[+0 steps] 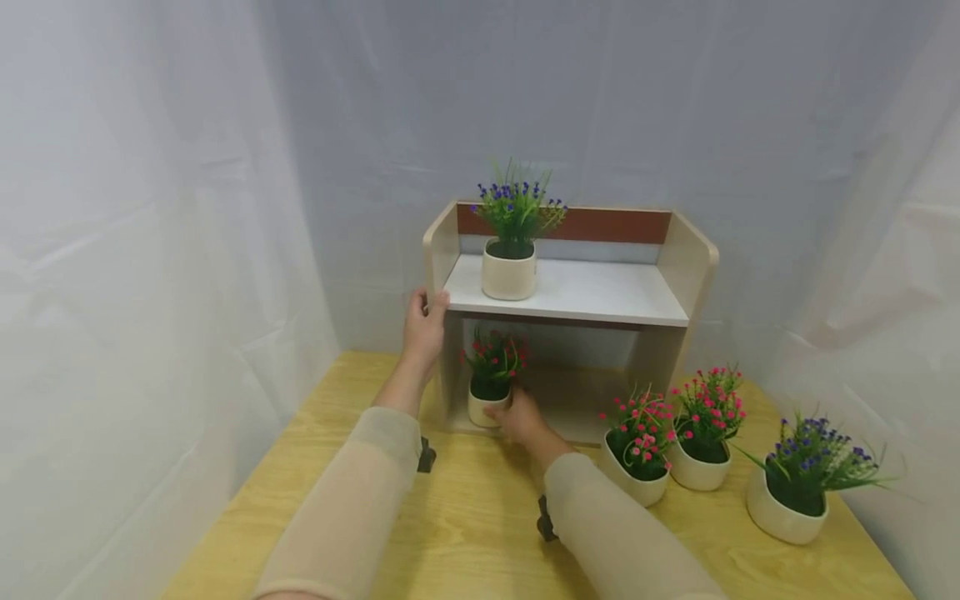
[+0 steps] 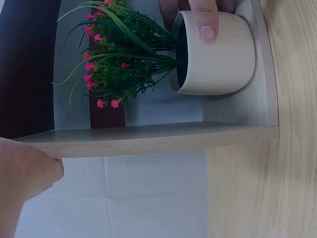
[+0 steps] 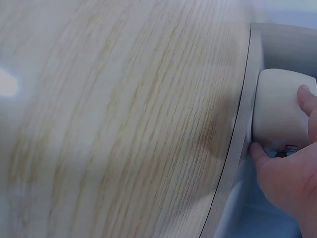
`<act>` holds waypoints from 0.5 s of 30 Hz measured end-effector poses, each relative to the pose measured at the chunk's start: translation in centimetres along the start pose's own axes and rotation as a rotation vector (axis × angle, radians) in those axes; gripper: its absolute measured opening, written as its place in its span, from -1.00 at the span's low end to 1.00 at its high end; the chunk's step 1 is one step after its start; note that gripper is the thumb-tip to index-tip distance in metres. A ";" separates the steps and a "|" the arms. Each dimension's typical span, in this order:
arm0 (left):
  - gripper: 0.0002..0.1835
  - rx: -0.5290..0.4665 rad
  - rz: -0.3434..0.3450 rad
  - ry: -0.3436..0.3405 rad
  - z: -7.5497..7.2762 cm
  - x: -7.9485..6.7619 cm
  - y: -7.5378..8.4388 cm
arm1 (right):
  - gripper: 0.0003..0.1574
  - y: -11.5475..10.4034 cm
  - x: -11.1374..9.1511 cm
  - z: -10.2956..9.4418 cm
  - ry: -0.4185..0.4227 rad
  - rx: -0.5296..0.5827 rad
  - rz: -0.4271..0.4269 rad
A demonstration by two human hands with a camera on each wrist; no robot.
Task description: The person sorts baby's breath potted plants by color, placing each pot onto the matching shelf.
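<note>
A two-level desktop shelf (image 1: 615,292) stands at the back of the table. My left hand (image 1: 425,325) grips its left side panel (image 2: 163,144) near the upper board, thumb at the front edge. In the lower compartment, close to that panel, sits a white pot of pinkish-red artificial flowers (image 1: 486,408). My right hand (image 1: 522,419) holds this pot by its right side, one finger across the front in the left wrist view. The right wrist view shows the pot's base right at the bottom board's front edge. On the upper board stands a pot of purple flowers (image 1: 509,275).
To the right of the shelf, two pots of pink flowers stand close together, a front one (image 1: 637,483) and a rear one (image 1: 701,467). A purple-flowered pot (image 1: 787,508) is farther right. White sheeting (image 1: 187,250) hangs around the wooden table (image 1: 457,533).
</note>
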State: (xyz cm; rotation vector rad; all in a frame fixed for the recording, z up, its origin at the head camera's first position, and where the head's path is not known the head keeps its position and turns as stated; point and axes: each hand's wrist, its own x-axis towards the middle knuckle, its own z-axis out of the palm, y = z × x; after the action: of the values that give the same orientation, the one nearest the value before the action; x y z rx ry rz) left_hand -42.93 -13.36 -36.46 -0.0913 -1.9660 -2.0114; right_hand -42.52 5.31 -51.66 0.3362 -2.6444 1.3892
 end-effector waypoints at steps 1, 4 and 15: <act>-0.47 0.001 0.002 0.000 0.0 0.0 0.0 | -0.21 0.0 0.0 0.0 -0.005 -0.001 0.008; -0.45 0.005 -0.001 -0.004 0.0 0.0 0.0 | -0.18 -0.1 0.0 -0.2 -0.013 0.006 0.025; -0.45 -0.018 -0.011 -0.004 0.0 0.1 0.0 | -0.02 -1.0 -0.4 -1.6 0.027 0.008 0.065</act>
State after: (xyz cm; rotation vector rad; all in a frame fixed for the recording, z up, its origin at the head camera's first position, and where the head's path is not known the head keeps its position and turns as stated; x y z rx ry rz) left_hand -43.01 -13.42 -36.48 -0.0885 -1.9555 -2.0376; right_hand -41.90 6.14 -50.02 0.2324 -2.6513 1.4137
